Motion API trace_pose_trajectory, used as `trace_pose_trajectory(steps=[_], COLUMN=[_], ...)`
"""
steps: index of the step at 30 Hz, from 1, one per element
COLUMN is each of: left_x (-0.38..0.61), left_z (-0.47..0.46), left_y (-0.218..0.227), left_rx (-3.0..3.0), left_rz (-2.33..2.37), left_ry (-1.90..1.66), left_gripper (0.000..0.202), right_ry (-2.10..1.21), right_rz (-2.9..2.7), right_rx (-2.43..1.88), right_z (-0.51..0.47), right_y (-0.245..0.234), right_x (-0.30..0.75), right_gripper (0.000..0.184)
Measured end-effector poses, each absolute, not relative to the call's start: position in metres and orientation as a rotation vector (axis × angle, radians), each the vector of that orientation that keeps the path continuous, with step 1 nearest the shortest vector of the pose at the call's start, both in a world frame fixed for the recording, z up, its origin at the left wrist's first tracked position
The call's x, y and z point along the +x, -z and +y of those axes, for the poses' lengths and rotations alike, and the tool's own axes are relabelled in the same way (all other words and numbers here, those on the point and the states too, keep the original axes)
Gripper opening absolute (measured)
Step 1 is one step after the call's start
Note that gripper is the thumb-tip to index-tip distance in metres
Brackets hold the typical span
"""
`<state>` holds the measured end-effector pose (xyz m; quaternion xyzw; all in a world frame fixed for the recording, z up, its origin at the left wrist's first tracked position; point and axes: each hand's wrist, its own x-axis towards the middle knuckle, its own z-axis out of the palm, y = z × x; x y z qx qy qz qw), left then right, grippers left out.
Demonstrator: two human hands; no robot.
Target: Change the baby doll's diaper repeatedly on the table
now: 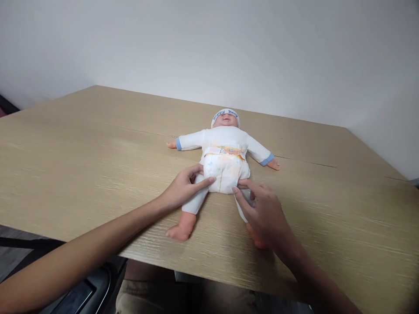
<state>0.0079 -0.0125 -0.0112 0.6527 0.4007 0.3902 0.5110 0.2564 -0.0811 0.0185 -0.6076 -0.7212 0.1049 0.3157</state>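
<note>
A baby doll (223,135) in white clothes with blue cuffs lies on its back, head away from me, arms spread and legs pointing toward me. Its white cap reads "Happy Baby". Around its hips sits a white diaper (222,170) with an orange printed band across the waist. My left hand (186,185) has its thumb on the diaper's front and its fingers at the leg edge, pinching it by the doll's leg on the left. At the opposite leg edge, my right hand (262,205) holds the diaper between thumb and fingers, partly hiding that leg.
The doll rests on a wooden table (114,174) with a thin seam running across it. Behind the table stands a pale wall (209,52). Below the front edge are my lap (147,296) and part of a dark object (81,294) on the left.
</note>
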Motion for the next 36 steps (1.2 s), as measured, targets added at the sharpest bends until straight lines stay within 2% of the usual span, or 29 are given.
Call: trace_pose_trajectory(steps=[8, 15, 29, 33, 36], left_x=[0.006, 0.007, 0.006, 0.006, 0.003], left_z=[-0.012, -0.008, -0.011, -0.010, -0.006], left_y=[0.005, 0.009, 0.001, 0.002, 0.003], left_rx=[1.685, 1.431, 1.714, 1.839, 1.623], left_rz=[0.991, 0.958, 0.994, 1.019, 0.915], left_ry=[-0.880, -0.872, -0.871, -0.876, -0.829], left_gripper=[0.036, 0.043, 0.041, 0.039, 0.042], right_ry=[-0.361, -0.436, -0.476, -0.559, -0.609], right_rz=[-1.850, -1.771, -1.818, -1.772, -1.703], right_rx=[-1.594, -1.659, -1.637, -1.628, -1.636], right_z=[-0.080, -0.081, -0.074, -0.073, -0.074], right_y=[-0.017, -0.024, -0.018, -0.017, -0.016], right_x=[0.253, 0.259, 0.246, 0.248, 0.252], right_gripper=[0.025, 0.032, 0.022, 0.025, 0.030])
